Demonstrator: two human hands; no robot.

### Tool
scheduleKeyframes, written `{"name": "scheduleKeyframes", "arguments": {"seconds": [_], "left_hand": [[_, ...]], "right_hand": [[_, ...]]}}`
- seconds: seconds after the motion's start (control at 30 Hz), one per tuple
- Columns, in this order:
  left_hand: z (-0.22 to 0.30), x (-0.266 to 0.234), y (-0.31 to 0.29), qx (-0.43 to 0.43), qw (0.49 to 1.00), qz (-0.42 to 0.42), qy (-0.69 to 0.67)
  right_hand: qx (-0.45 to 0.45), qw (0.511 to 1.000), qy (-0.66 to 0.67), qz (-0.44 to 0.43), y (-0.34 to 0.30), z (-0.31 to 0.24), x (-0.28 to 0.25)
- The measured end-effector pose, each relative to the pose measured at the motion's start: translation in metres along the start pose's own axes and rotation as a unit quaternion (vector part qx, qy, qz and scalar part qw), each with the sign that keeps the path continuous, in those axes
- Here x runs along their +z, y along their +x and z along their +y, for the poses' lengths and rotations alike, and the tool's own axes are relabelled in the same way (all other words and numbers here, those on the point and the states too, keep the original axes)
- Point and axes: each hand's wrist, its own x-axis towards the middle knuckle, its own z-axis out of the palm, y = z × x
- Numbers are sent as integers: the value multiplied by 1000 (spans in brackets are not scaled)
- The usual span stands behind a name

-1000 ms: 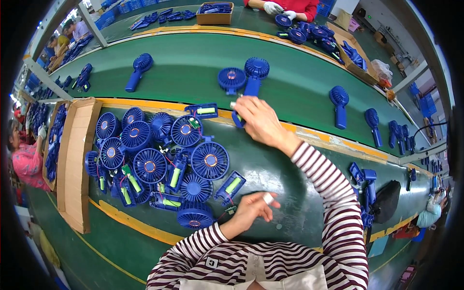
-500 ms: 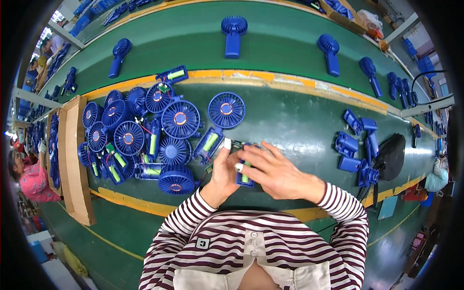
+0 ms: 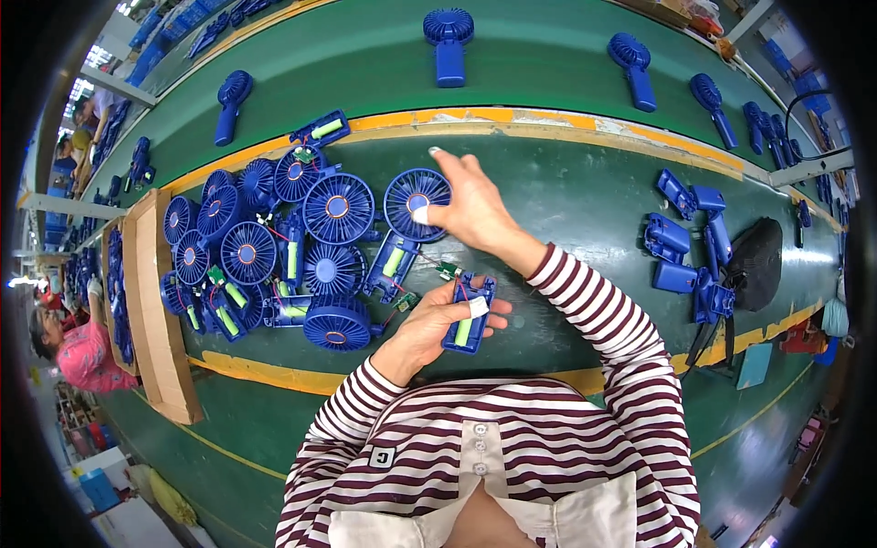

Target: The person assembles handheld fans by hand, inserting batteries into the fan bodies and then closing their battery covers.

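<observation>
My left hand (image 3: 418, 327) holds a blue fan handle shell (image 3: 470, 315) by its sides, its inside facing up. A green battery lies in that shell, and my thumb, with a white wrapping on its tip, rests across it. A small green circuit board (image 3: 448, 270) sits beside the shell's upper end, with thin wires near it. My right hand (image 3: 475, 205) is at a round blue fan head (image 3: 417, 205), fingers spread past its rim and thumb over its grille. Below that fan head is its opened handle (image 3: 393, 265), showing another green battery.
Several blue fans with opened handles (image 3: 338, 208) are heaped at the left, beside a cardboard box (image 3: 160, 310). Loose blue shells (image 3: 667, 236) and a black bag (image 3: 757, 265) lie at the right. Assembled fans (image 3: 449, 46) lie on the green belt beyond the yellow-edged ledge.
My right hand has left the handle shell and moved up and away to the fan head. My left hand keeps the shell, with its thumb now across the battery.
</observation>
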Motion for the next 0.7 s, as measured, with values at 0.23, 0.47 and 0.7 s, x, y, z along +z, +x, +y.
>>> {"name": "scheduleKeyframes", "arguments": {"seconds": [0.23, 0.47, 0.7], "left_hand": [[-4, -2, 6, -32, 998, -52, 5], [-9, -8, 13, -12, 997, -31, -63], [0, 12, 10, 29, 994, 93, 52]], "right_hand": [[144, 880, 444, 86, -27, 21, -63], [141, 828, 536, 86, -87, 13, -103], [148, 835, 524, 81, -110, 27, -100]]}}
